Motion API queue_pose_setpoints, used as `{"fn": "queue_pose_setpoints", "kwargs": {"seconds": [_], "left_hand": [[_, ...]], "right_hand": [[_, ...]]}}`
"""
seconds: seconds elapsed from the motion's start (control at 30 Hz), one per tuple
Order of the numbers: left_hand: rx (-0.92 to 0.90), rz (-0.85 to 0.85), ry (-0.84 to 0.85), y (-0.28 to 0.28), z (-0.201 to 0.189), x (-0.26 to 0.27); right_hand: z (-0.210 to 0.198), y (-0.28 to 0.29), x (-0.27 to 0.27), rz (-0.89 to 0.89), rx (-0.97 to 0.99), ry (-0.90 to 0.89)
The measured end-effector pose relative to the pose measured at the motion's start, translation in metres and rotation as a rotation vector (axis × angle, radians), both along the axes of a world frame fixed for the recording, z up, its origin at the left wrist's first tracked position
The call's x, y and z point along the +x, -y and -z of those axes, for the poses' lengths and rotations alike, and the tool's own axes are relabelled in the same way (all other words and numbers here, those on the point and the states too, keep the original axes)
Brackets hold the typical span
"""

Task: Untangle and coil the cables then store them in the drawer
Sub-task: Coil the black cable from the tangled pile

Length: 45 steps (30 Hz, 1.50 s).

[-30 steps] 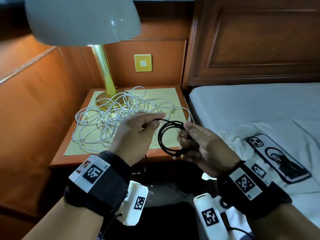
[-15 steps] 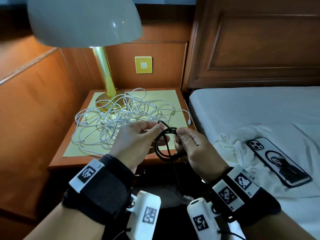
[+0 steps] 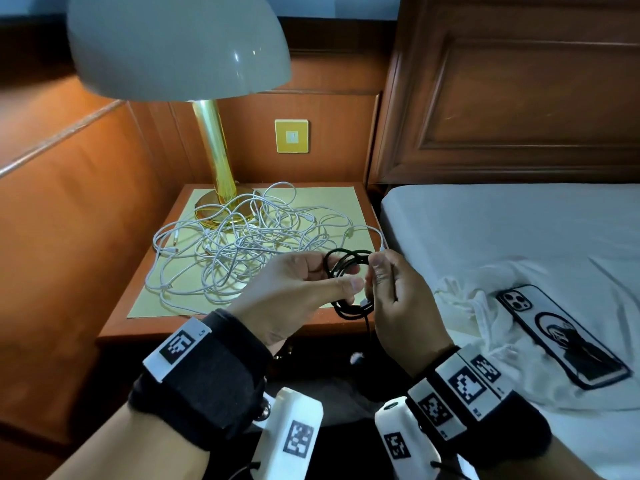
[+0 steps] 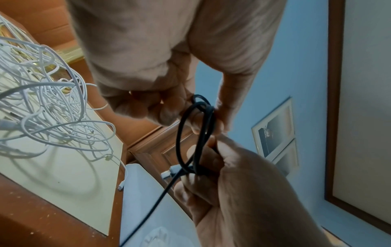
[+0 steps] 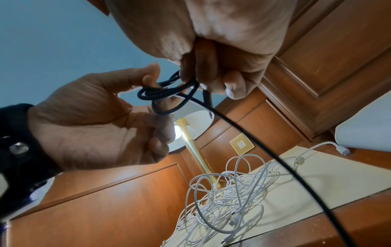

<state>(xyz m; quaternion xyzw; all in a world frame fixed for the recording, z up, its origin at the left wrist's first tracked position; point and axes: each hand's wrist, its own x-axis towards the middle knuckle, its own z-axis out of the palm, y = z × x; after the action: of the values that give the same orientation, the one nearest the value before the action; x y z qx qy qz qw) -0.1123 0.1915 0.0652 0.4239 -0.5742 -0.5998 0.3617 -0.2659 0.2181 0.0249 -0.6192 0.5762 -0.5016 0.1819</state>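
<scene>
Black cable (image 3: pixel 349 268) coil half-hidden between both hands.

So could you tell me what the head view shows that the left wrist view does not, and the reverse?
Only the head view shows the phone on the bed and the lamp's shade. Only the left wrist view shows framed pictures on the blue wall. Both show the left hand and right hand holding the black cable, and the white cables tangled on the nightstand.

Your left hand (image 3: pixel 294 299) and right hand (image 3: pixel 398 306) raised close together; fingers curled, pinching black cable (image 3: pixel 346 268); wrists strapped.
</scene>
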Motion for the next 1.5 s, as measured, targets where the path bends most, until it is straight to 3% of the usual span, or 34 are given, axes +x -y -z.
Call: {"fn": "queue_pose_setpoints", "kwargs": {"seconds": [0.17,0.37,0.57,0.8,0.97,1.13,1.27,1.5], "left_hand": [[-0.001,0.011,-0.014,-0.005,0.000,-0.005],[-0.134,-0.098,0.136,-0.002,0.011,-0.007],[-0.107,-0.177,0.042,0.000,0.008,-0.004],[-0.298,-0.338,0.041,0.005,0.009,-0.003],[-0.208,-0.351,-0.103,0.003,0.013,-0.006],[-0.007,-0.217,-0.268,-0.001,0.010,-0.004],[-0.036,-0.150,-0.291,-0.005,0.009,-0.007],[0.069,-0.091,-0.296,-0.010,0.008,-0.013]], "right_hand": [[0.001,0.002,-0.004,0.000,-0.045,-0.012],[-0.007,0.001,-0.011,0.034,0.006,0.092],[-0.007,0.000,-0.011,-0.033,0.074,0.149],[-0.012,-0.008,-0.011,-0.174,0.194,0.199],[-0.012,-0.008,-0.008,-0.188,0.191,0.255],[-0.009,-0.006,-0.007,-0.120,0.135,0.204],[-0.010,-0.004,-0.006,-0.039,0.075,0.070],[-0.008,-0.002,-0.007,-0.043,0.036,0.026]]}}
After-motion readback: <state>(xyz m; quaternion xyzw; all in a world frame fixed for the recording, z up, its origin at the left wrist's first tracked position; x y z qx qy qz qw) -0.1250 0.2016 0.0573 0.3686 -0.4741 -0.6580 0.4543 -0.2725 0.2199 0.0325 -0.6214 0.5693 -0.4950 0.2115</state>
